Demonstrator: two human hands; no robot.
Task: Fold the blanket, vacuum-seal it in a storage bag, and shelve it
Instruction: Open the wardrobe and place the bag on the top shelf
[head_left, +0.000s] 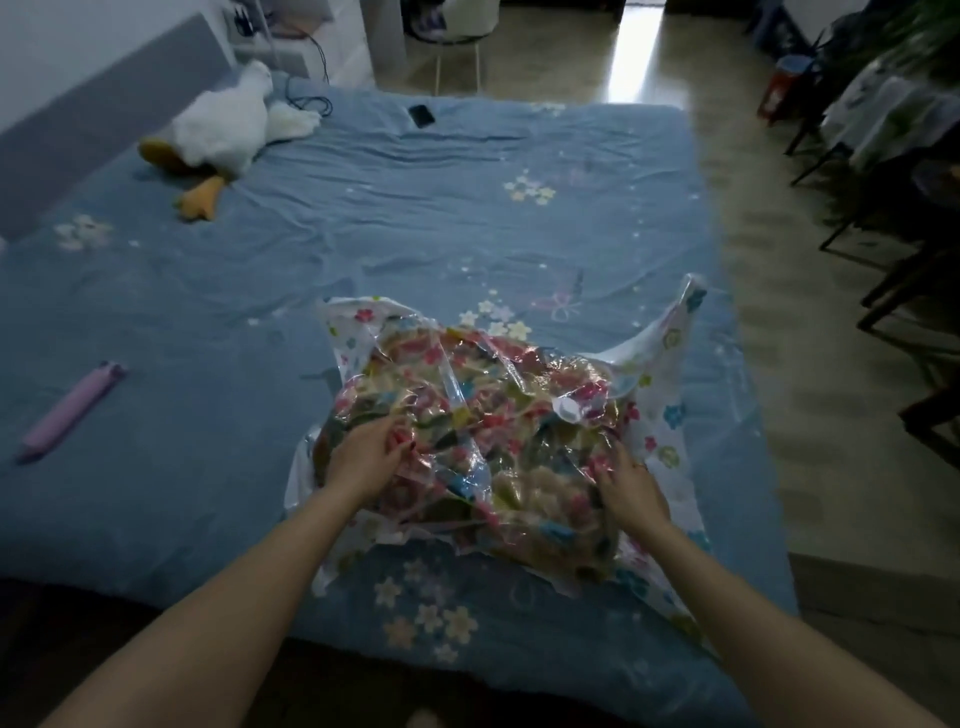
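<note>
- The blanket (498, 431) is packed inside the storage bag (662, 415) on the bed (363, 234).
- The bag's left side is pinched by the left hand (363, 457).
- The right hand (631, 488) is pressed on it, fingers curled into the plastic.

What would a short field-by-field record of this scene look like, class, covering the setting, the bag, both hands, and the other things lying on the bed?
setting: bed with blue flowered sheet
storage bag: flowered plastic, lying on the bed's near side
blanket: inside the bag, showing through the clear plastic
valve: white, on the bag's top
left hand: on the bag's left part, fingers bent
right hand: on the bag's right part
purple stick-shaped object: on the bed, left
plush duck: far left corner
phone: at the far edge
</note>
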